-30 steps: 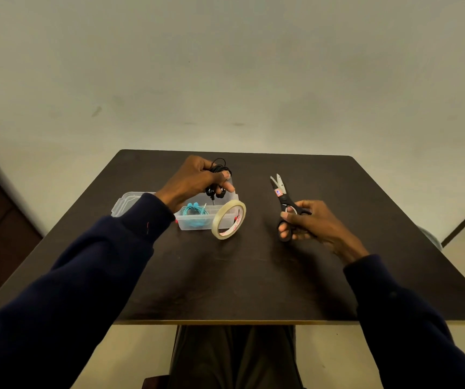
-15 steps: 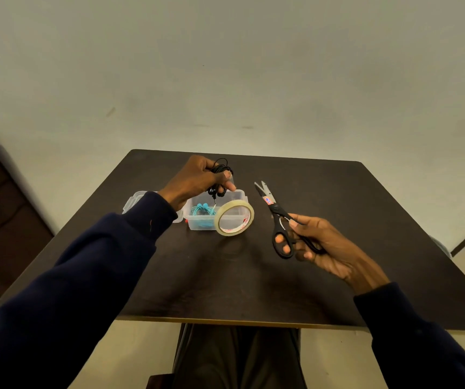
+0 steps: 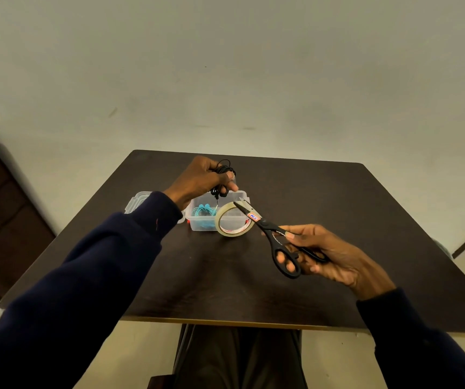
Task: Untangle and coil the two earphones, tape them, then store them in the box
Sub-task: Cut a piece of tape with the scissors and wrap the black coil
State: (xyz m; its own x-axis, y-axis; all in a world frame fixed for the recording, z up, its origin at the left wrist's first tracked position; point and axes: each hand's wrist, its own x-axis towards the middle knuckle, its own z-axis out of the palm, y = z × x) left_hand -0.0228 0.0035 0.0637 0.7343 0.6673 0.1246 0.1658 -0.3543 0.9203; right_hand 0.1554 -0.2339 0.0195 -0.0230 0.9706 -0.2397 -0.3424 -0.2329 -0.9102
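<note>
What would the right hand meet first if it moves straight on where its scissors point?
Probably the tape roll: the tips of the scissors in the right hand overlap its top rim, though depth is unclear.

On the desk (image 3: pixel 225 276) we find the lid (image 3: pixel 135 202) at the box's (image 3: pixel 197 224) nine o'clock and the tape roll (image 3: pixel 232 233) against its five o'clock.

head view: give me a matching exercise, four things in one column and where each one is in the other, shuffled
Things
1. black coiled earphone
2. teal earphone
3. black-handled scissors
4. pale roll of tape

Places
a. inside the clear plastic box
b. held in the right hand
c. held in the left hand
d. standing on edge on the dark table

Pairs: 1-c, 2-a, 3-b, 4-d
</note>
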